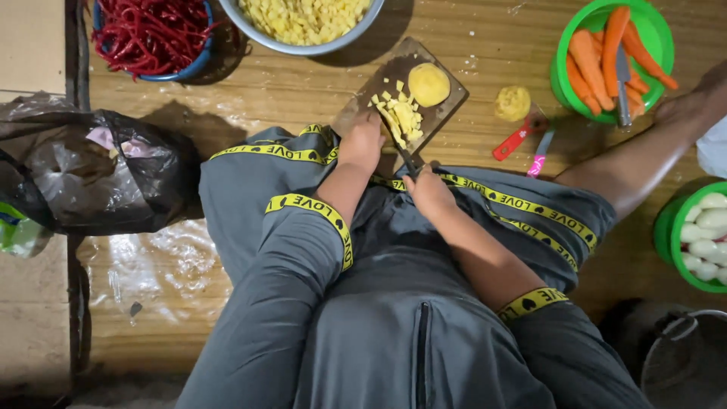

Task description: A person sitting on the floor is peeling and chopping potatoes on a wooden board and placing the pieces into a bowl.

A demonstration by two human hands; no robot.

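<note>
Presently, a peeled yellow potato half (429, 83) sits dome-up on the far end of the small dark wooden cutting board (447, 106), with a heap of yellow potato strips and cubes (403, 117) just beside it toward the person. The right hand (429, 191) is closed around the handle of a dark-bladed kitchen knife (409, 160), blade tip at the cut pieces. The left hand (362, 142) presses on the near corner of the board, fingers curled; whether it pins a piece cannot be told.

Judgement: potato is firm, wet and likely slippery; flat face down it should sit steady, best held over the dome. Cubes are light and scatter easily.

The board lies on a wooden floor (303, 91), tilted toward the knees, its edges free. A steel bowl of yellow cubes (303, 19) lies beyond it, a blue bowl of red chillies (151, 34) left, a green bowl of carrots (613, 53) right. Another potato piece (513, 102) and a red-handled peeler (519, 136) lie near; open floor is narrow between them.
</note>
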